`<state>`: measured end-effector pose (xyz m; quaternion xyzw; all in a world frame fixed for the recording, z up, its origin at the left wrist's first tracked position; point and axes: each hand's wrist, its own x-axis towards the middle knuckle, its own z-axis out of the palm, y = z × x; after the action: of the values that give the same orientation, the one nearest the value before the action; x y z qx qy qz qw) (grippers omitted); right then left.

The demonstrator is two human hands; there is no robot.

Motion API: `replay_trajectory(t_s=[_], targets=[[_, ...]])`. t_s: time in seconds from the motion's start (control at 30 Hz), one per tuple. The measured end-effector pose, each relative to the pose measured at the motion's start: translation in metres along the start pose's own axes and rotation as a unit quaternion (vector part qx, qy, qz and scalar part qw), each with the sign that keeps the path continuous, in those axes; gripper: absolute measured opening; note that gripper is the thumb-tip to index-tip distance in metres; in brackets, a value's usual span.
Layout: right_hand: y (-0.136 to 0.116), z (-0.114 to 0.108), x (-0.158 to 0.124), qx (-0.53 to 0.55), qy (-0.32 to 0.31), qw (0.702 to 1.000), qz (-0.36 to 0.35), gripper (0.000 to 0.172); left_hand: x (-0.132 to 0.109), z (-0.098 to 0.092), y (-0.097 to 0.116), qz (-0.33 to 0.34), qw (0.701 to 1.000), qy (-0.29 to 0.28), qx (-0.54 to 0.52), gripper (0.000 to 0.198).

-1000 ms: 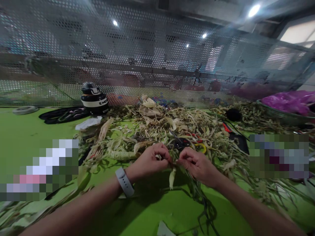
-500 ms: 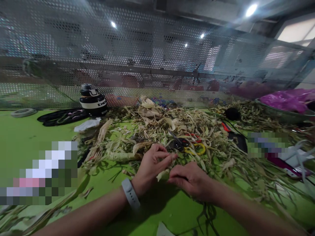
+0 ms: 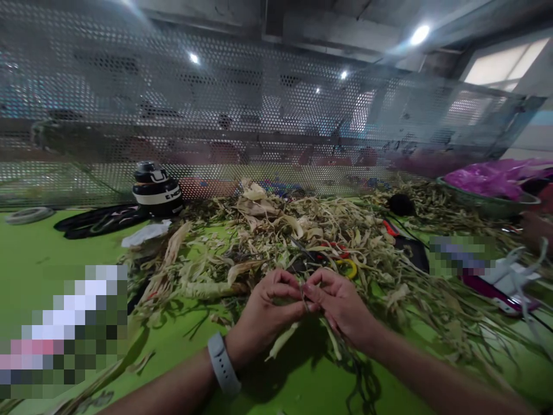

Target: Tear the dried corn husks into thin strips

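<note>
A: Grips, quick?

B: I see my left grip [image 3: 268,308] and right grip [image 3: 341,305] meeting fingertip to fingertip. Both are pinched on one thin husk strip [image 3: 283,341].

A: Where's the strip exactly?

B: It's clamped between the two grips. The pale end hangs below the left grip, and a second thin end droops under the right one, both over the green counter [image 3: 43,253]. I can't tell whether the ends touch the counter.

A: Anything on the wrist?

B: A grey wristband [image 3: 222,364], just behind the left grip.

A: Around them?

B: A husk pile [image 3: 268,230] starts just beyond both grips and spreads wide to either side. Scissors with a yellow handle [image 3: 348,267] lie in it, just past the right grip, half buried. A black and white bottle [image 3: 156,189] stands well beyond the left grip and off to its left. A black pouch [image 3: 101,218] lies beside it, with a white scrap [image 3: 147,233] nearer to me.

A: Far side?

B: A perforated metal screen [image 3: 216,115] stands behind the pile. A basin [image 3: 488,199] with a purple bag [image 3: 496,177] in it sits far off to the right of the right grip.
</note>
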<state>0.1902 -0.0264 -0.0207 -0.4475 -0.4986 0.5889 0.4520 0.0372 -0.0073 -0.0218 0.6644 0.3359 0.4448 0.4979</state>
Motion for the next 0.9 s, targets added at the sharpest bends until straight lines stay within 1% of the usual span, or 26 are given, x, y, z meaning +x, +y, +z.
replay_trajectory(t_s=[0.13, 0.23, 0.33, 0.4, 0.47, 0.53, 0.63, 0.7, 0.77, 0.83, 0.9], targets=[[0.002, -0.002, 0.002, -0.006, 0.000, 1.000, 0.002, 0.032, 0.000, 0.000, -0.001, -0.007, 1.000, -0.013, -0.009, 0.013], [-0.002, -0.005, 0.004, -0.046, 0.013, 0.999, -0.012, 0.032, 0.002, -0.003, -0.001, -0.015, 0.999, -0.028, -0.021, 0.017], [-0.014, -0.013, 0.004, -0.135, 0.029, 0.989, -0.060, 0.032, 0.006, -0.008, -0.002, -0.014, 1.000, -0.009, -0.018, 0.016], [-0.023, -0.022, 0.005, -0.216, 0.022, 0.972, -0.087, 0.030, 0.008, -0.011, -0.003, -0.014, 1.000, 0.010, -0.020, 0.015], [-0.029, -0.031, 0.007, -0.288, 0.006, 0.953, -0.090, 0.031, 0.010, -0.014, -0.004, -0.025, 0.999, 0.027, -0.033, 0.015], [-0.033, -0.038, 0.010, -0.315, -0.008, 0.946, -0.073, 0.033, 0.012, -0.016, -0.005, -0.043, 0.997, 0.045, -0.049, 0.015], [-0.034, -0.044, 0.014, -0.257, -0.004, 0.965, -0.043, 0.036, 0.012, -0.017, -0.004, -0.059, 0.993, 0.076, -0.071, 0.014], [-0.033, -0.045, 0.016, -0.182, 0.018, 0.983, -0.033, 0.036, 0.012, -0.017, -0.004, -0.067, 0.989, 0.098, -0.093, 0.013], [-0.032, -0.045, 0.017, -0.096, 0.050, 0.994, -0.030, 0.036, 0.012, -0.017, -0.004, -0.081, 0.983, 0.119, -0.117, 0.013], [-0.030, -0.044, 0.019, -0.003, 0.088, 0.996, -0.027, 0.036, 0.012, -0.016, -0.005, -0.098, 0.977, 0.133, -0.134, 0.015], [-0.028, -0.044, 0.022, 0.099, 0.126, 0.986, -0.036, 0.033, 0.012, -0.015, -0.004, -0.110, 0.973, 0.136, -0.153, 0.018]])
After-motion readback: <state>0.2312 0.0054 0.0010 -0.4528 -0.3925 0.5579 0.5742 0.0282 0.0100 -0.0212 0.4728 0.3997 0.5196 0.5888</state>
